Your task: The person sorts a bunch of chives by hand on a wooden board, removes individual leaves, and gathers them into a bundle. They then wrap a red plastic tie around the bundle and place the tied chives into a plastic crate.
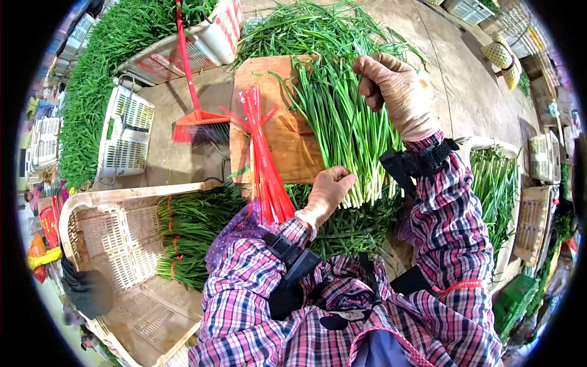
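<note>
A spread of garlic chives [342, 116] lies over the right part of a wooden board [266, 76], pale stem ends towards me. My left hand [330, 192], in a light glove with bare fingertips, is closed at the left edge of the stems, touching them. Raised above the chives' right side is my right hand [391, 88], gloved likewise, its fingers curled into a pinch. Whatever sits between those fingertips is too small to make out. Beside my left wrist, red plastic ties [263, 159] lie bunched across the board.
At left stands a large crate [116, 189] with banded green bundles [195, 238]. A red broom [195, 116] leans behind it, near white baskets [125, 131] and heaped greens [92, 110]. Loose chives [318, 27] cover the floor beyond the board. Another chive-filled basket [489, 177] is at right.
</note>
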`<act>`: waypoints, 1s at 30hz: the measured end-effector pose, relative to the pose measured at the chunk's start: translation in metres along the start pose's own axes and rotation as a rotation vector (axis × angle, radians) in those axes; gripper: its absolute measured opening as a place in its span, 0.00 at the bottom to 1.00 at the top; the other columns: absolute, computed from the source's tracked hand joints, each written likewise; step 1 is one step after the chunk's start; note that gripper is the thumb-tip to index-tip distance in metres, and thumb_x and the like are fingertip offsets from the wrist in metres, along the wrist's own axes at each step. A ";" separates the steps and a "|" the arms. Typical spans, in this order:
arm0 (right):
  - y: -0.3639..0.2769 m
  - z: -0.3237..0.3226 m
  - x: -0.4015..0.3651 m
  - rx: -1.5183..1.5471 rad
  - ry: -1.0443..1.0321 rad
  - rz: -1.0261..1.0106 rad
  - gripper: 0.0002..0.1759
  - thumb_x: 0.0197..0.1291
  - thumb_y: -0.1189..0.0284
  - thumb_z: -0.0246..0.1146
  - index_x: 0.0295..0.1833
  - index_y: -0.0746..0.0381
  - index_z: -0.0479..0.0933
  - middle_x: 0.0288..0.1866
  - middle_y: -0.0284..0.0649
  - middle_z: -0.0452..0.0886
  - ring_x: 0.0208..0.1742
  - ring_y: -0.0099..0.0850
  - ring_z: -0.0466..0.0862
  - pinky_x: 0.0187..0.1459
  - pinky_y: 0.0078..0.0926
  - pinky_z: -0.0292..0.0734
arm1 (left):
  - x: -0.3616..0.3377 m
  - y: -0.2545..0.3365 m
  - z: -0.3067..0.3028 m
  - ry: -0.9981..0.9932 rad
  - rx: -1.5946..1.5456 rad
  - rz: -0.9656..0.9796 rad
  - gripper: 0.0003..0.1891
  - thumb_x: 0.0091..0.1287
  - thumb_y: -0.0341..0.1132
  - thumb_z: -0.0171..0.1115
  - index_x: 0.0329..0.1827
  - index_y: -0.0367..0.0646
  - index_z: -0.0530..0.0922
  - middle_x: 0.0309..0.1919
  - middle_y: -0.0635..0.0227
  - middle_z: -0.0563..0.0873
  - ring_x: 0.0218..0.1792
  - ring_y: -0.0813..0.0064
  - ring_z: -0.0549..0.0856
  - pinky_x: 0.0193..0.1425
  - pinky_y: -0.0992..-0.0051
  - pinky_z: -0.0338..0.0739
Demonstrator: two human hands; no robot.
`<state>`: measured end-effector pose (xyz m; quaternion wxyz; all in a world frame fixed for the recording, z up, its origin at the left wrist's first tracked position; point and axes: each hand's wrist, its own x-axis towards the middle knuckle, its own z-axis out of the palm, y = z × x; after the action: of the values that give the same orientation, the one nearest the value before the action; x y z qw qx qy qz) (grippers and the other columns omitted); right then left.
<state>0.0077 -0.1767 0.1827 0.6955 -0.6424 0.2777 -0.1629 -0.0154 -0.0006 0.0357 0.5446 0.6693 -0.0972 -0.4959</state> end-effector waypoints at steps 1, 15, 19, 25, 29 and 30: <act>-0.001 -0.001 -0.001 -0.002 -0.001 -0.004 0.10 0.61 0.64 0.63 0.32 0.58 0.79 0.16 0.30 0.75 0.13 0.17 0.70 0.14 0.15 0.61 | -0.001 0.000 0.000 0.000 -0.001 0.004 0.11 0.62 0.37 0.63 0.37 0.35 0.80 0.23 0.75 0.79 0.19 0.87 0.72 0.23 0.82 0.67; -0.026 -0.001 -0.029 -0.023 0.006 -0.085 0.10 0.62 0.65 0.62 0.33 0.59 0.79 0.18 0.28 0.76 0.15 0.15 0.70 0.17 0.12 0.62 | 0.000 -0.003 -0.004 -0.047 -0.131 -0.029 0.05 0.61 0.33 0.63 0.30 0.43 0.80 0.21 0.78 0.78 0.19 0.88 0.72 0.23 0.85 0.67; -0.046 -0.009 -0.037 0.006 0.046 -0.177 0.11 0.62 0.64 0.62 0.35 0.61 0.80 0.18 0.29 0.76 0.14 0.17 0.69 0.17 0.14 0.61 | 0.000 0.001 -0.005 -0.029 -0.187 -0.066 0.05 0.61 0.34 0.63 0.29 0.44 0.79 0.22 0.78 0.78 0.20 0.87 0.73 0.24 0.85 0.68; -0.082 -0.052 -0.065 -0.039 0.221 -0.362 0.12 0.61 0.63 0.63 0.39 0.62 0.80 0.20 0.31 0.76 0.17 0.18 0.71 0.19 0.14 0.64 | 0.009 -0.011 -0.006 -0.034 -0.295 -0.127 0.04 0.59 0.32 0.63 0.30 0.42 0.78 0.21 0.75 0.77 0.17 0.85 0.73 0.19 0.82 0.69; -0.108 -0.111 -0.122 -0.302 0.499 -0.341 0.13 0.63 0.63 0.61 0.42 0.62 0.79 0.23 0.31 0.76 0.20 0.17 0.71 0.20 0.14 0.65 | 0.012 -0.004 -0.010 -0.042 -0.214 -0.108 0.08 0.59 0.34 0.65 0.33 0.40 0.78 0.21 0.71 0.78 0.15 0.84 0.73 0.17 0.82 0.71; -0.115 -0.133 -0.143 -0.488 0.511 -0.404 0.13 0.65 0.63 0.59 0.43 0.62 0.79 0.23 0.30 0.75 0.20 0.17 0.70 0.20 0.14 0.65 | 0.012 -0.004 -0.012 -0.038 -0.159 -0.099 0.10 0.59 0.36 0.64 0.37 0.38 0.78 0.24 0.70 0.79 0.16 0.84 0.74 0.18 0.83 0.71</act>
<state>-0.1702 -0.2138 0.3186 0.3854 -0.7690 0.3403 -0.3799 -0.0018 0.0000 0.0247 0.5688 0.6183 -0.0346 -0.5412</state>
